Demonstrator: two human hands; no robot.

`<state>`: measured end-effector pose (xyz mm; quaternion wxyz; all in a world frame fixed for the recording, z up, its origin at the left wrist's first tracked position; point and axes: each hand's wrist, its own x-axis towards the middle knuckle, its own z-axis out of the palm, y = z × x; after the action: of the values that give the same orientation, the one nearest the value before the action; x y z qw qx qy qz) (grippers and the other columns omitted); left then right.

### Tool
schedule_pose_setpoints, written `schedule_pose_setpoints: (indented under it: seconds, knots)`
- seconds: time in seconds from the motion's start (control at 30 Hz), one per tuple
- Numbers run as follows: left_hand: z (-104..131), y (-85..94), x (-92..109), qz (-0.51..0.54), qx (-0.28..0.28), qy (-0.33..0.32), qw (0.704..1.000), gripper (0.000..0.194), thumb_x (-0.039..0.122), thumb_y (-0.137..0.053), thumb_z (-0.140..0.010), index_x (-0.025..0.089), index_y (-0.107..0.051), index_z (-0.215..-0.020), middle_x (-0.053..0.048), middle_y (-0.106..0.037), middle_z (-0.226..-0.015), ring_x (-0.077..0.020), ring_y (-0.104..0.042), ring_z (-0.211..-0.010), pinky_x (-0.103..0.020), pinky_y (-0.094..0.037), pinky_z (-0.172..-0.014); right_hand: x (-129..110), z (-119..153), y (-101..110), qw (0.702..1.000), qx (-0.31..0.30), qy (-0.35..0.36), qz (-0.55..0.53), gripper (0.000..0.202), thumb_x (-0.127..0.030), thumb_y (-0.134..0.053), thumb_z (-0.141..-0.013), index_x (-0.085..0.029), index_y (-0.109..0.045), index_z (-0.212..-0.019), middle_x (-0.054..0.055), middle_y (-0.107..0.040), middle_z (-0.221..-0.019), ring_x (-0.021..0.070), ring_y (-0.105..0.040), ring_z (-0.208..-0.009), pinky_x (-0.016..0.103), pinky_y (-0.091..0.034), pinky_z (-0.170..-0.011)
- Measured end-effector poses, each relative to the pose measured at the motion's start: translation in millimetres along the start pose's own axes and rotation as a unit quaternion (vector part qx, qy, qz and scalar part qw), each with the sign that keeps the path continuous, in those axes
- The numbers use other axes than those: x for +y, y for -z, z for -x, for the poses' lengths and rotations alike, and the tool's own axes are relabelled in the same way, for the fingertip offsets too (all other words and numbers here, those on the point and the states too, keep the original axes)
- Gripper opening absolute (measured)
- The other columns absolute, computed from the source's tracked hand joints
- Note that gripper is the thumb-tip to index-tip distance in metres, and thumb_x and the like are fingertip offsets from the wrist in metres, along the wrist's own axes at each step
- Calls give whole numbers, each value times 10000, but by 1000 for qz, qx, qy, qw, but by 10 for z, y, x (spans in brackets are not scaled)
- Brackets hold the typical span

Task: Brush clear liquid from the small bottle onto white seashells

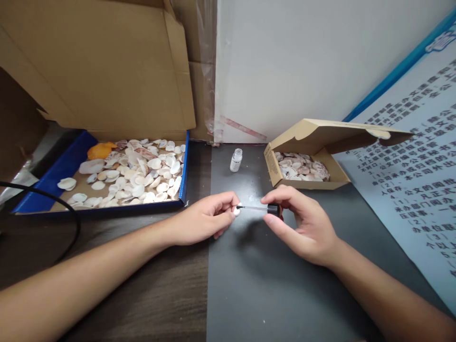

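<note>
Between the thumb and fingers of my left hand [210, 217] is a small white seashell [237, 212], partly covered by the fingertips. My right hand [302, 223] grips the black cap of a brush applicator [273, 209]. Its thin stem points left, and the dark tip meets the shell. Beyond the hands an uncapped small clear glass bottle [235, 160] with a printed label stands upright on the dark grey mat [249, 294].
At left is an open blue-edged cardboard box [185, 166] of many loose shells, with an orange one among them. A smaller cardboard box [274, 168] with shells stands at right. A black cable [76, 223] curves at far left; a printed sheet [409, 190] lies at right.
</note>
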<state>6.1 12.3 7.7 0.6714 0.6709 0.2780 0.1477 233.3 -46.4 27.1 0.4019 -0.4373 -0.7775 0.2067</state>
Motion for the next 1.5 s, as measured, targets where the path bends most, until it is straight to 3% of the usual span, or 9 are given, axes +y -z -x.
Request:
schedule_pose_setpoints:
  seconds: [0.37,0.83,0.97,1.1,1.5]
  knots:
    - [2,-7,0,-4,6,-1,1000,233,418,-500,-969,205,-453,-885,83,-449,-609,-86,-429,-529,-220,-351,-522,4,-3,-1,1000,16,-6,14,156,-175,-636,-887,-228,-589,-1026,-1,-604,-805,126,-545,-605,269,-484,-576]
    - [0,-9,-6,-1,2,3,1000,222,404,-496,-970,202,-449,-889,82,-452,-613,-86,-432,-533,-220,-354,-523,-7,-8,12,1000,-5,2,15,131,-195,-613,-896,-233,-593,-1021,6,-629,-793,139,-562,-614,274,-498,-576]
    - [2,-4,2,-3,5,2,1000,224,405,-496,-972,207,-451,-876,84,-449,-606,-88,-431,-530,-222,-356,-523,-2,-6,12,999,26,-10,27,135,-186,-616,-894,-234,-589,-1017,14,-633,-831,137,-562,-623,278,-501,-587]
    - [-2,-4,10,0,3,4,1000,208,383,-496,-971,203,-451,-876,85,-451,-605,-85,-430,-527,-221,-352,-520,4,-3,12,1000,-2,1,22,138,-188,-605,-906,-236,-589,-1035,5,-631,-808,135,-568,-630,265,-500,-590]
    - [1,-9,1,-4,3,0,1000,194,366,-487,-982,199,-457,-886,86,-451,-605,-83,-429,-530,-218,-357,-524,9,-4,8,999,21,-11,27,144,-172,-627,-895,-224,-592,-1024,6,-626,-836,118,-547,-613,259,-489,-594]
